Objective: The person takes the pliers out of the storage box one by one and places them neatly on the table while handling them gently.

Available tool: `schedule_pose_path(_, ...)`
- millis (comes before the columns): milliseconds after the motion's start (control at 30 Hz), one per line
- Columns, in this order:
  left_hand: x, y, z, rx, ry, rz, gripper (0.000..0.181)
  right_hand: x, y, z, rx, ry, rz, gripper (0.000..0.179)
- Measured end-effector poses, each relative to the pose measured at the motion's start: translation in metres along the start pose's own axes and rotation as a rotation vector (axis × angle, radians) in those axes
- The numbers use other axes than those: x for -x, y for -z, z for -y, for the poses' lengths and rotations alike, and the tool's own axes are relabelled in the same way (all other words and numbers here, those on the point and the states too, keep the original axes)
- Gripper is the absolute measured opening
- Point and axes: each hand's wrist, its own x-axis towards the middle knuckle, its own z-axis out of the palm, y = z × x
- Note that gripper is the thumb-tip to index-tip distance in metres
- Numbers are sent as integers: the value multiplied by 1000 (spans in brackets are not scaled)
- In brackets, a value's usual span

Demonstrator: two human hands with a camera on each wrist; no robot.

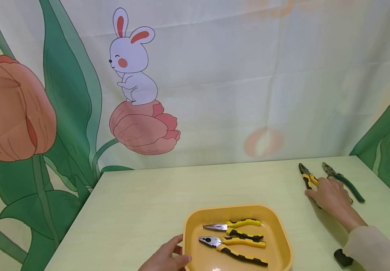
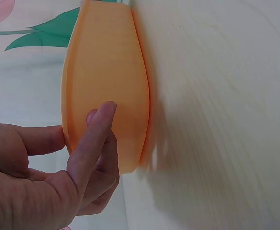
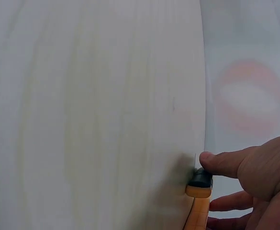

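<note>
At the front edge of the head view, my left hand (image 1: 167, 256) holds the near-left wall of a yellow-orange tray (image 1: 283, 244), thumb at the rim and fingers along the outer side (image 2: 106, 62). Inside it lie long-nose pliers (image 1: 243, 223) and combination pliers (image 1: 243, 241), both with yellow and black handles. Far to the right, my right hand (image 1: 331, 195) grips another yellow-and-black pair of pliers (image 1: 305, 177) by its handles. Its jaws point toward the back of the table. In the right wrist view, my thumb rests on a black-tipped handle (image 3: 197, 211).
Green-handled pliers (image 1: 350, 187) lie just right of my right hand. A small black object (image 1: 343, 258) sits by the right sleeve. The pale table (image 1: 140, 203) ends at a printed cloth backdrop (image 1: 215, 94) with a rabbit and tulips.
</note>
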Motion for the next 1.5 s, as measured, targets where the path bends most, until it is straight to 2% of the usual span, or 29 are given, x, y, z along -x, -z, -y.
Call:
schedule_pose_path(300, 1, 0, 1, 25, -27, 11, 59, 0, -2, -1, 9, 24, -33, 40)
schedule_pose_path(733, 0, 0, 0, 1, 2, 6, 57, 0, -2, -2, 12, -6, 17, 42)
schedule_pose_path(900, 0, 0, 0, 0, -1, 10, 57, 5, 5, 2, 42, 10, 32, 40)
schedule_pose_path(1067, 0, 0, 0, 2, -25, 17, 56, 15, 19, 15, 60, 61, 56, 41)
schedule_pose_path(1233, 0, 1, 0, -10, -24, 15, 56, 29, 33, 34, 75, 131, 68, 47)
schedule_pose_path(1367, 0, 0, -1, -5, -27, 21, 55, 41, 39, 49, 111, 209, 52, 57)
schedule_pose_path(1500, -1, 0, -1, -15, -15, 17, 56, 50, 41, 62, 144, 260, 23, 59)
